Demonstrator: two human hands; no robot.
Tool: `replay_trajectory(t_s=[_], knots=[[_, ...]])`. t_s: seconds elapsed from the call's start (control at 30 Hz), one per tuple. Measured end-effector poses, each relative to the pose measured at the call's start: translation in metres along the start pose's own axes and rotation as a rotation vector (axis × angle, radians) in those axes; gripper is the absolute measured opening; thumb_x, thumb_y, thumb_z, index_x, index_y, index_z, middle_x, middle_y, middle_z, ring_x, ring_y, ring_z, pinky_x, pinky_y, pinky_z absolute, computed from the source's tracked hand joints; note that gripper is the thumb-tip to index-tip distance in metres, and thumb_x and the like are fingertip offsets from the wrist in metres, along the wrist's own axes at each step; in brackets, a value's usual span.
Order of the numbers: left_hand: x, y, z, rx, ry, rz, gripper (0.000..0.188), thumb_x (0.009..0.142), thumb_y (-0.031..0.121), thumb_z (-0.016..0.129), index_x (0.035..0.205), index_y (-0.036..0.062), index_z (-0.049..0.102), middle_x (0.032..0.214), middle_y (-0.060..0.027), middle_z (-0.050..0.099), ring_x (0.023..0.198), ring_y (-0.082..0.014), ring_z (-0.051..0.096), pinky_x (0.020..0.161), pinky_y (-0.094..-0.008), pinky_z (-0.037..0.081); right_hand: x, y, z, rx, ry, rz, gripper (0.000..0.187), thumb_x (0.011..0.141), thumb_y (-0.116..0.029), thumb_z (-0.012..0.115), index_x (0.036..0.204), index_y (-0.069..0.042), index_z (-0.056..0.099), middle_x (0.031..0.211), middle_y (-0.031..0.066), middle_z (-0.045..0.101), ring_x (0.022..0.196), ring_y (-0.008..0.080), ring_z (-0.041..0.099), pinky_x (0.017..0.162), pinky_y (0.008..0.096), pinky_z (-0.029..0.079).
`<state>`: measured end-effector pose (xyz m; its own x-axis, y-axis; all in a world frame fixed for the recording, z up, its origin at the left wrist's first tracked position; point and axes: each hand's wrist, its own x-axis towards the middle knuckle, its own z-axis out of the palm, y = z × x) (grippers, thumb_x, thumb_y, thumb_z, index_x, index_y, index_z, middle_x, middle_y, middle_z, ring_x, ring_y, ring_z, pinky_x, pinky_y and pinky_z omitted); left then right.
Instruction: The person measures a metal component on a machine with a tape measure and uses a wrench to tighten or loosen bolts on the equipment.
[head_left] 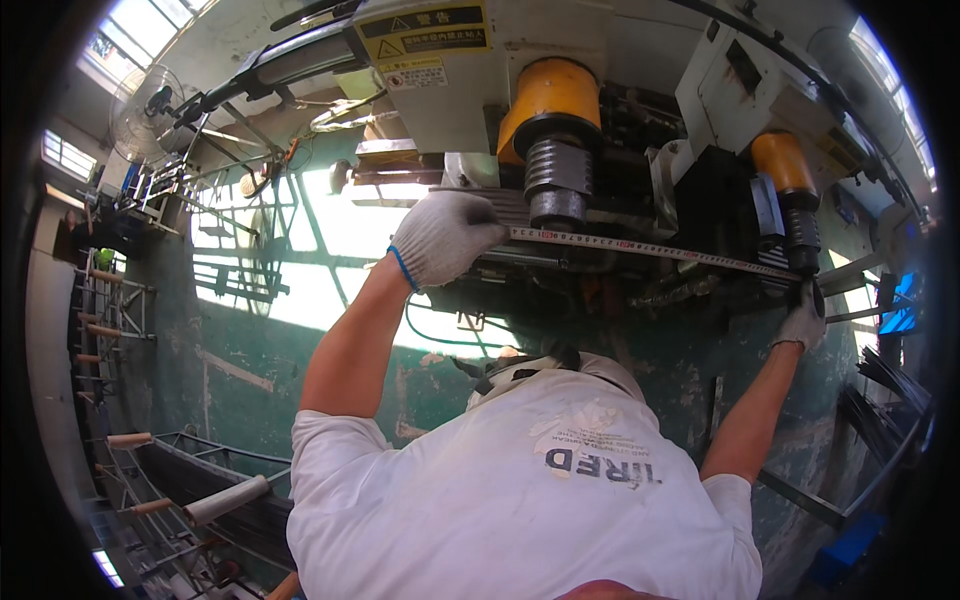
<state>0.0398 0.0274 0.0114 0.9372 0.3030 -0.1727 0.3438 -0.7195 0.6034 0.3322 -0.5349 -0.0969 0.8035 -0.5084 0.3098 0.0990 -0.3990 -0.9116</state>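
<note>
A steel tape measure (640, 246) is stretched level along the front of a large machine, below its two orange spindle heads. My left hand (452, 238), in a white knit glove with a blue cuff, is closed on the tape's left end, beside the ribbed steel cylinder (560, 175) under the left orange head (556, 95). At the far right, my gloved right hand (803, 320) is closed around the tape's other end, just beneath the right spindle (800, 230) and its orange head (785, 163). The tape's case cannot be made out clearly there.
The pale machine housing (440, 100) carries yellow warning labels. Wire-like racks with rollers (228, 498) line the left side, and a standing fan (150, 105) is at the back left. Dark strips (885, 385) lie on a frame at right. Sunlight falls across the green floor (250, 365).
</note>
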Motion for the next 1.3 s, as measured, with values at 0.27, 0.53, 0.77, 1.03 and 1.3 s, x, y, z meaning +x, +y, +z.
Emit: replay_trajectory(t_s=[0.27, 0.53, 0.77, 1.03, 1.3], knots=[[0.002, 0.008, 0.0, 0.022, -0.049, 0.049, 0.037, 0.098, 0.034, 0.078, 0.111, -0.0001, 0.085, 0.094, -0.0216, 0.079, 0.087, -0.0355, 0.077, 0.088, -0.0452, 0.062, 0.019, 0.028, -0.01, -0.017, -0.047, -0.012, 0.04, 0.105, -0.027, 0.082, 0.13, 0.004, 0.083, 0.126, 0.0116, 0.084, 0.111, 0.0208, 0.077, 0.102, 0.0366, 0.058], [-0.021, 0.013, 0.053, -0.17, -0.152, -0.026, 0.04, 0.1, 0.035, 0.078, 0.114, -0.001, 0.086, 0.094, -0.0182, 0.082, 0.085, -0.0285, 0.079, 0.084, -0.0418, 0.062, -0.131, -0.028, 0.006, 0.395, -0.166, -0.047, 0.023, 0.103, -0.018, 0.084, 0.111, 0.003, 0.08, 0.094, 0.007, 0.075, 0.091, 0.0172, 0.073, 0.089, 0.0336, 0.058], [-0.009, -0.01, 0.069, -0.173, 0.034, -0.011, 0.036, 0.1, 0.031, 0.081, 0.113, -0.003, 0.083, 0.094, -0.0191, 0.082, 0.083, -0.0295, 0.078, 0.081, -0.0424, 0.061, -0.274, -0.11, 0.027, 0.292, -0.951, 0.305, 0.013, 0.099, -0.007, 0.084, 0.108, 0.002, 0.079, 0.094, 0.0063, 0.078, 0.083, 0.0113, 0.07, 0.076, 0.028, 0.058], [0.018, -0.029, 0.055, -0.289, 0.266, 0.075, 0.029, 0.104, 0.023, 0.078, 0.112, -0.0051, 0.081, 0.089, -0.0147, 0.08, 0.079, -0.019, 0.073, 0.076, -0.0371, 0.058, -0.285, -0.096, 0.02, 0.081, -0.931, 0.21, 0.02, 0.098, -0.017, 0.086, 0.111, -0.002, 0.082, 0.096, 0.0087, 0.082, 0.084, 0.0159, 0.075, 0.08, 0.0312, 0.061], [-0.003, 0.021, 0.156, -0.409, -0.243, 0.419, 0.031, 0.106, 0.021, 0.069, 0.116, -0.0045, 0.082, 0.108, -0.0106, 0.078, 0.09, -0.0172, 0.072, 0.078, -0.0297, 0.057, -0.308, -0.107, -0.005, 0.076, -0.976, 0.073, 0.041, 0.094, -0.022, 0.092, 0.128, -0.004, 0.08, 0.119, 0.0133, 0.081, 0.104, 0.0232, 0.079, 0.094, 0.0382, 0.064]])
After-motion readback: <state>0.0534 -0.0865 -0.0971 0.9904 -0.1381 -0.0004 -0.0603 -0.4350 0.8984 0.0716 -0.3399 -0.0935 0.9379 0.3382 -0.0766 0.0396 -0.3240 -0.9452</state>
